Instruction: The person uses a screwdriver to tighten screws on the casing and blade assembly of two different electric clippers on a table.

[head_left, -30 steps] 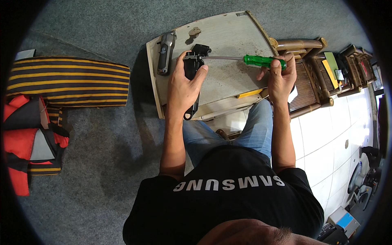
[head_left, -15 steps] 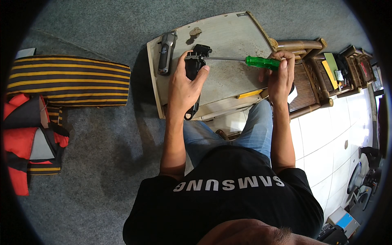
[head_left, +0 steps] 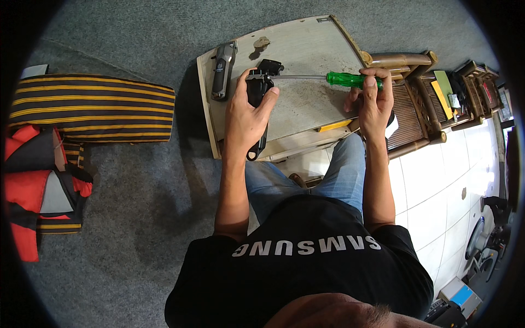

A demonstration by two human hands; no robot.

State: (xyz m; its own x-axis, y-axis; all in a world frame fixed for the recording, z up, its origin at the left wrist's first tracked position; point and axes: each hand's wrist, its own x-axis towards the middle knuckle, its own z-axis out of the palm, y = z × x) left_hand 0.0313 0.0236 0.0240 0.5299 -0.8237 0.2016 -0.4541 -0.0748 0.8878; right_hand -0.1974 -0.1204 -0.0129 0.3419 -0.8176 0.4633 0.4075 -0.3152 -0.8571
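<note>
My left hand (head_left: 243, 119) is closed around a black hair clipper (head_left: 256, 95), its looped lower end hanging below the palm. In my right hand (head_left: 374, 104) is a screwdriver (head_left: 343, 80) with a green see-through handle, gripped near the handle's end by thumb and fingers. The long metal shaft lies almost level, and its tip meets the clipper's top end beside my left thumb. Whether the tip sits in a screw is too small to tell. Just beyond the clipper lies a small black part (head_left: 271, 66). A grey and black clipper (head_left: 223, 71) rests at the table's left.
The worn pale table (head_left: 306, 52) carries a brown stain and scattered debris. A yellow strip (head_left: 334, 126) lies along its near edge. Bamboo furniture (head_left: 402, 112) stands at the right. Striped cushioning (head_left: 93, 109) and red-and-black fabric (head_left: 27, 191) are at the left.
The screwdriver and the clipper's top have shifted very slightly left. The fingers of my right hand have moved a little around the green handle. My left hand keeps its hold.
</note>
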